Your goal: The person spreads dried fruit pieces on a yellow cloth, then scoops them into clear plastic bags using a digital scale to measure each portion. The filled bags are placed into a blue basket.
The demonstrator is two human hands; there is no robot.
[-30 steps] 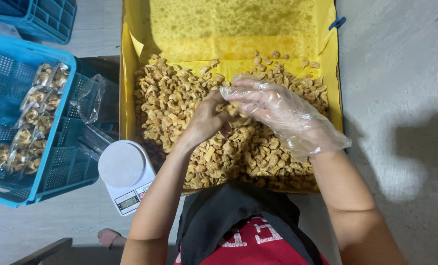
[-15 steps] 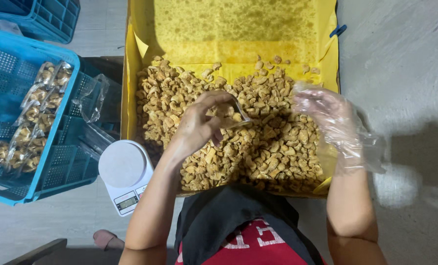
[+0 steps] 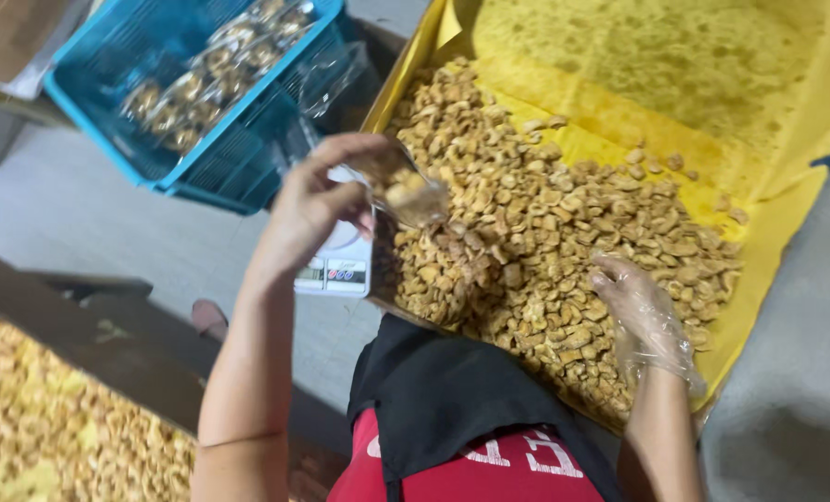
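Snacks point(image 3: 564, 232), small golden-brown fried pieces, lie heaped in a tray point(image 3: 787, 251) lined with yellow paper; the heap fills the near and left part of the tray, while the far part of the paper is bare and stained with oil.

The left hand point(image 3: 317, 209) is raised over the tray's left edge, its fingers point(image 3: 354, 149) closed on a small clear bag point(image 3: 405, 186) that already has some of the snacks inside. The bag hangs just above the heap.

The right hand point(image 3: 643, 316), in a thin clear plastic glove, rests palm down on the snacks at the near right of the heap, its fingers point(image 3: 610, 279) loosely bent and touching the pieces; whether it grips any of them cannot be told.

Just left of the tray and partly hidden under the left hand is a small white scale point(image 3: 336, 265). Beyond it stands a blue crate point(image 3: 201, 177) with filled clear bags point(image 3: 201, 84) lying in it. At the lower left a second heap point(image 3: 52, 418) of the same kind of pieces shows, blurred, behind a dark edge. The person wears a red top with a black apron point(image 3: 443, 400).
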